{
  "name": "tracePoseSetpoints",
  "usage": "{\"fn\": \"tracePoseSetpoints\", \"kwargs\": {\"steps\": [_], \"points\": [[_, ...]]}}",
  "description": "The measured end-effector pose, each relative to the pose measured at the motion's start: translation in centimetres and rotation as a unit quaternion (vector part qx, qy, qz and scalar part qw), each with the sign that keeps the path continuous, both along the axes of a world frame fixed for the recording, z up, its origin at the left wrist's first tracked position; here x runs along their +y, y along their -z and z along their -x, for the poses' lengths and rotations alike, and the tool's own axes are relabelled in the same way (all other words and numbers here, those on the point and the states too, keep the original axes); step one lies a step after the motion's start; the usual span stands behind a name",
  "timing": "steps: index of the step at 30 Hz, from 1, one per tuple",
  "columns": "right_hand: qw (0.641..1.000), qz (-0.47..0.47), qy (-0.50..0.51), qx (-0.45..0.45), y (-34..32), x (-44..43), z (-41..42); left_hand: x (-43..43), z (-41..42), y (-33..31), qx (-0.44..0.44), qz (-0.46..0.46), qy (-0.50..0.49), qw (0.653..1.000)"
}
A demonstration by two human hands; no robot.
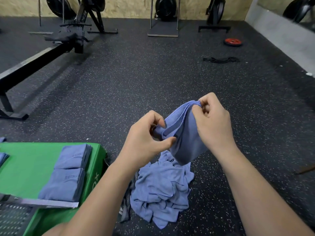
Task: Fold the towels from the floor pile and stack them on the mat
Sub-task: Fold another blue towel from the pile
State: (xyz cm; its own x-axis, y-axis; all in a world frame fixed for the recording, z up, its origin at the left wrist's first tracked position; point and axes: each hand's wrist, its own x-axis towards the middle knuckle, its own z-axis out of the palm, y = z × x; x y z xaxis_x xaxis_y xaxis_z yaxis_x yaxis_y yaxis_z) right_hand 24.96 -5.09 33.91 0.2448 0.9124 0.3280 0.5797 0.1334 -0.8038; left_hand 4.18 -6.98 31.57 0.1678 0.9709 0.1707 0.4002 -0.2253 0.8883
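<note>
Both hands raised over the floor (136,79). My left hand (146,140) pinches a lower fold of a blue towel (185,140) between thumb and fingers; my right hand (213,123) pinches its upper hemmed corner. The towel hangs doubled between them, clear of the floor.

Directly below: floor pile (162,189) of crumpled blue towels, with some dark fabric at its left edge.

Left of the pile: green mat (30,167), carrying two stacks of folded towels (69,174) side by side. Another folded towel (3,157) sits at the frame's left edge.

Background: rowing machine (51,48), red weight plate (233,42), black band (221,60) lying on the floor.
</note>
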Motion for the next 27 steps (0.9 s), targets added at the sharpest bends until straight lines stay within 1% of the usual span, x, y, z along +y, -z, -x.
{"fn": "tracePoseSetpoints", "kwargs": {"steps": [6,8,10,13,15,18,21,23,25,27], "points": [[1.0,0.004,-0.02,0.011,0.0,-0.2,0.4,0.0,-0.2,0.4,0.112,-0.101,-0.011,0.989],[1.0,0.003,-0.028,0.01,0.1,-0.2,0.6,0.2,-0.3,0.8,0.12,-0.122,-0.013,0.985],[1.0,-0.003,-0.024,0.008,0.0,-0.2,0.5,0.6,0.1,1.0,0.089,-0.123,-0.025,0.988],[1.0,-0.008,-0.016,0.005,-0.1,-0.2,-0.1,1.2,0.9,1.0,-0.012,-0.08,-0.045,0.996],[0.999,-0.008,-0.032,0.001,-0.1,-0.1,-0.4,1.4,1.4,0.8,-0.079,-0.041,-0.06,0.994],[0.997,0.011,-0.077,-0.003,0.1,0.1,-0.9,1.8,2.3,0.6,-0.144,-0.033,-0.08,0.986],[0.987,0.047,-0.15,0.017,0.3,0.3,-1.6,2.2,3.3,0.4,-0.184,-0.049,-0.098,0.977],[0.98,0.077,-0.184,0.022,0.4,0.4,-2.0,2.3,3.8,0.4,-0.208,-0.043,-0.101,0.972],[0.972,0.115,-0.203,0.002,0.5,0.2,-1.8,2.2,3.9,0.3,-0.203,-0.033,-0.087,0.975],[0.96,0.155,-0.23,-0.021,0.7,-0.1,-1.3,2.1,3.8,0.5,-0.169,-0.018,-0.055,0.984]]}}
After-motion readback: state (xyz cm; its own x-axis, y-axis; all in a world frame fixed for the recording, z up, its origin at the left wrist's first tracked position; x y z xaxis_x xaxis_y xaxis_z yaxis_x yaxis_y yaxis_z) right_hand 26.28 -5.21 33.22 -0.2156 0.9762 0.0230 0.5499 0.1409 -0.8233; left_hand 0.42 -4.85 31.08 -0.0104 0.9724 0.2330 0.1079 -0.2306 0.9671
